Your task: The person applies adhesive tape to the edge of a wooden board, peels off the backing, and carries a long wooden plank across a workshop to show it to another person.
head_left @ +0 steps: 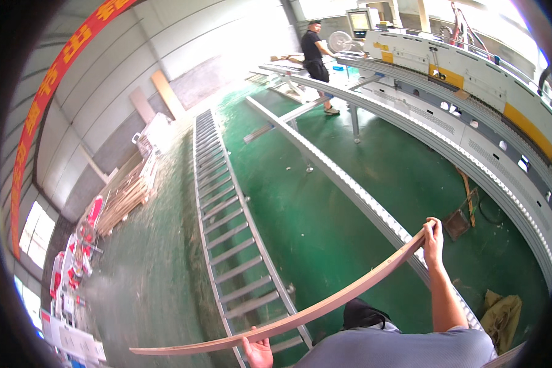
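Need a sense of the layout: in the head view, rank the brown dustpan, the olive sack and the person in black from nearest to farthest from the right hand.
From the right hand:
1. Brown dustpan, on the green floor just to its right.
2. Olive sack, lower right on the floor.
3. Person in black, far off at the top, standing beside the long machine.

A long board (300, 316) is spanning from the left hand (259, 353) to the right hand (433, 240). A roller conveyor (227, 233) is lying beneath and ahead of the left hand. A roller rail (343, 178) is running ahead, just left of the right hand. A machine (472, 80) is standing far ahead right, with another person (316, 58) standing beside it.
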The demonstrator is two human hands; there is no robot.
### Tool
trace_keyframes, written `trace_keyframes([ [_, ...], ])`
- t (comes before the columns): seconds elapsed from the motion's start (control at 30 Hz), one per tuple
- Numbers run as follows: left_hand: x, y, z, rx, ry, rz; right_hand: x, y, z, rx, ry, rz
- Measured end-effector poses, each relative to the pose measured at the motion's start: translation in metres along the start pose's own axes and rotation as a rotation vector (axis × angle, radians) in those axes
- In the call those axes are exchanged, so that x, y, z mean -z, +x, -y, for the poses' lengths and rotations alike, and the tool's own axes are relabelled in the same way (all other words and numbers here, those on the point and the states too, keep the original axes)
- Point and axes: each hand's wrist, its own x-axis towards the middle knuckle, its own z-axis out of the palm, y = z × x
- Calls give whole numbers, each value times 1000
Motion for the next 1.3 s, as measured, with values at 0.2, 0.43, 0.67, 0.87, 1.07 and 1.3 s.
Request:
trace_keyframes([
  [0.2, -84, 221, -72, 157, -120, 192, -159, 109, -38, 74, 123, -217],
  [0.43, -221, 413, -162, -75, 260, 84, -409, 264, -18, 241, 91, -79],
  [0.67, -223, 635, -182, -72, -52, -8, -669, 351, 23, 561, -432, 140],
  [0.87, -291, 839, -248, -2, -121, -37, -833, 417, -16, 360, -326, -49],
  [1.07, -389, 1035, -292, 87, -142, 82, -919, 459, -159, -129, -1124, -3],
  [1.3, -476, 1245, -351, 371, -573, -13, -1043, 524, -182, -311, -1216, -44],
])
